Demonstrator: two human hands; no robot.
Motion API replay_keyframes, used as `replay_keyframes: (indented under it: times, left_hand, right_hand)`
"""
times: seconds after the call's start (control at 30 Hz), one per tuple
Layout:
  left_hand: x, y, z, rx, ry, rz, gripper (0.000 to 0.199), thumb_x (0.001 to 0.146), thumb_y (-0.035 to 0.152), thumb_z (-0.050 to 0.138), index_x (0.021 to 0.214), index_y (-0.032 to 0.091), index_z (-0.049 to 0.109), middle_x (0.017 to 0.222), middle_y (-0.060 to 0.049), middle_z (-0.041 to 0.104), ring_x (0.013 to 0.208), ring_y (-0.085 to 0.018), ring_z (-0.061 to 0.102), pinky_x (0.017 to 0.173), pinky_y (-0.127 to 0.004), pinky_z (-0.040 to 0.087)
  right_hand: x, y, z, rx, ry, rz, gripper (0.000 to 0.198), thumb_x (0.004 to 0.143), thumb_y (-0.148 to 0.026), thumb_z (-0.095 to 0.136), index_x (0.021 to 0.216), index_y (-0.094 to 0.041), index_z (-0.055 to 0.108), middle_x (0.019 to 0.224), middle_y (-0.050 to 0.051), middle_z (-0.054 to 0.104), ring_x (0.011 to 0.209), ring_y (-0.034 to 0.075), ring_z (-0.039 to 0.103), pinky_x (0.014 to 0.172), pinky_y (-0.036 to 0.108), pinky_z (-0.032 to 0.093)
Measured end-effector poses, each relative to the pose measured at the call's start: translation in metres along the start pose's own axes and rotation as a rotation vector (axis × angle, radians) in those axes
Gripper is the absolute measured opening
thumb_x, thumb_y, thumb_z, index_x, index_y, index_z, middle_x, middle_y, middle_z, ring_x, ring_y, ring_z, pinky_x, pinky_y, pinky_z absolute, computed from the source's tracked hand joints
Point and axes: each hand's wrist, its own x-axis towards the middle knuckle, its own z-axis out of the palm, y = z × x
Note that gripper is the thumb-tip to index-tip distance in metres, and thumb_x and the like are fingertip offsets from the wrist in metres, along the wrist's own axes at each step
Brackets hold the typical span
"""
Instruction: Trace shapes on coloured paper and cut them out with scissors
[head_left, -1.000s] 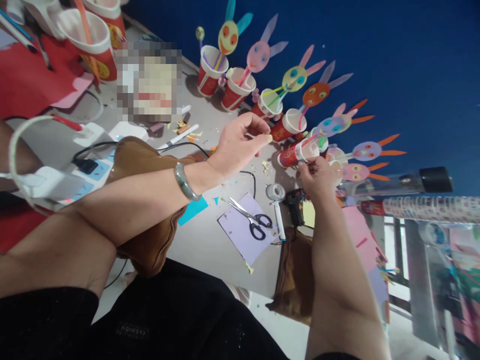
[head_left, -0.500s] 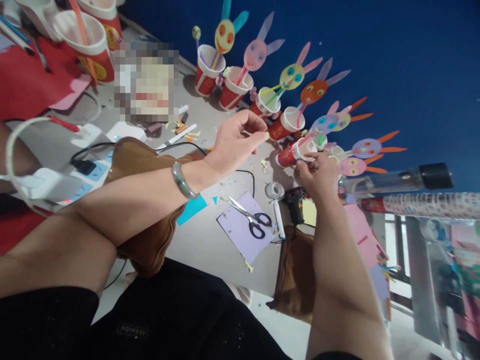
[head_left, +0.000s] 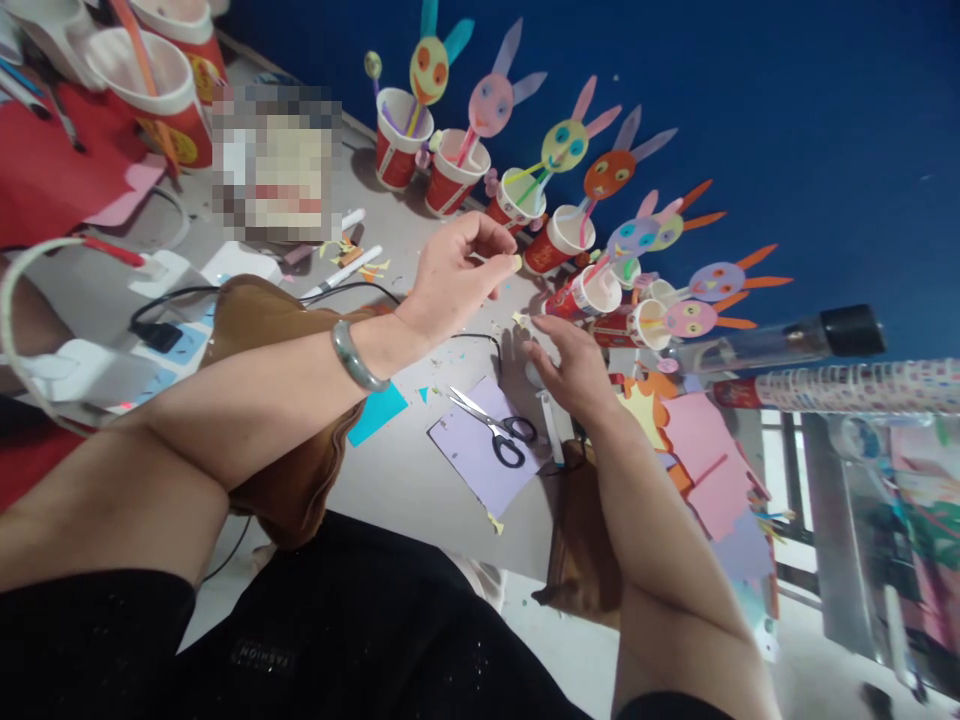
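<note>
In a loose pinch, my left hand (head_left: 454, 275) hangs over the table in front of the cup row. A tiny pale yellow spot shows at its thumb tip; whether this is the nail or a held scrap is unclear. My right hand (head_left: 571, 365), empty and with thumb and fingers apart, is low over the table near a small yellow paper scrap (head_left: 517, 319). Just beyond it lies a tilted red paper cup (head_left: 600, 292) with a rabbit-face stick. Black-handled scissors (head_left: 504, 440) rest on purple paper (head_left: 480, 475), below both hands.
Several red cups with paper rabbit faces, such as an orange one (head_left: 609, 175), line the blue wall (head_left: 750, 90). At left are a power strip (head_left: 176, 345) and brown cushion (head_left: 277, 310). Stacked cups (head_left: 855, 390) and pink paper (head_left: 701, 430) are at right.
My right hand has drawn away from the cups, leftward and toward me, and its fingers have come off the cup. The left hand keeps its pinch; the view has shifted slightly.
</note>
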Motion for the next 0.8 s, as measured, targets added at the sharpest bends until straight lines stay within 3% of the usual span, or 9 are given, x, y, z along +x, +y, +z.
replay_keyframes:
  times: [0.13,0.23,0.33,0.5,0.57,0.8]
  left_hand:
    - [0.001,-0.001,-0.001,0.017,0.000,0.019,0.017,0.080,0.009,0.071,0.079,0.021,0.059,0.077,0.000,0.066,0.054,-0.008,0.055,0.049,-0.024,0.044]
    - [0.003,-0.004,-0.002,0.016,-0.002,0.042,0.016,0.082,0.010,0.070,0.080,0.021,0.059,0.077,0.000,0.066,0.055,-0.008,0.055,0.050,-0.024,0.044]
    - [0.005,-0.009,-0.001,0.020,-0.004,0.073,0.016,0.081,0.010,0.069,0.081,0.020,0.058,0.076,0.001,0.065,0.055,-0.008,0.056,0.050,-0.023,0.044]
    - [0.008,-0.011,-0.001,0.003,0.000,0.092,0.015,0.081,0.009,0.067,0.080,0.020,0.057,0.070,0.002,0.063,0.052,-0.007,0.055,0.048,-0.022,0.042]
    - [0.007,-0.010,-0.001,-0.007,0.007,0.095,0.016,0.079,0.007,0.066,0.078,0.020,0.056,0.068,0.003,0.062,0.051,-0.007,0.054,0.047,-0.021,0.042]
    - [0.006,-0.002,-0.001,-0.005,0.029,0.056,0.018,0.077,0.007,0.067,0.075,0.022,0.057,0.070,0.003,0.063,0.055,-0.009,0.057,0.051,-0.024,0.046]
  right_hand:
    - [0.008,-0.006,0.019,0.059,-0.183,0.086,0.063,0.098,-0.060,0.051,0.140,-0.015,0.062,0.151,0.022,0.058,0.146,0.040,0.050,0.121,0.065,0.039]
    - [0.012,-0.014,0.023,0.175,-0.246,0.123,0.076,0.096,-0.072,0.044,0.145,-0.016,0.059,0.154,0.020,0.057,0.147,0.038,0.049,0.123,0.061,0.038]
    - [0.023,-0.021,0.024,0.239,-0.206,0.159,0.082,0.097,-0.077,0.035,0.149,-0.017,0.055,0.155,0.017,0.057,0.146,0.034,0.051,0.124,0.055,0.039]
    - [0.060,-0.013,0.041,0.072,-0.140,0.359,0.087,0.096,-0.069,0.045,0.153,-0.003,0.045,0.166,0.029,0.034,0.159,0.039,0.028,0.130,0.056,0.022]
    - [0.075,-0.005,0.050,0.075,-0.143,0.427,0.085,0.096,-0.066,0.047,0.155,-0.004,0.042,0.168,0.029,0.031,0.160,0.040,0.025,0.129,0.059,0.021]
    - [0.100,0.010,0.073,0.053,-0.076,0.529,0.074,0.096,-0.067,0.046,0.142,-0.010,0.050,0.155,0.031,0.044,0.149,0.047,0.039,0.118,0.069,0.032]
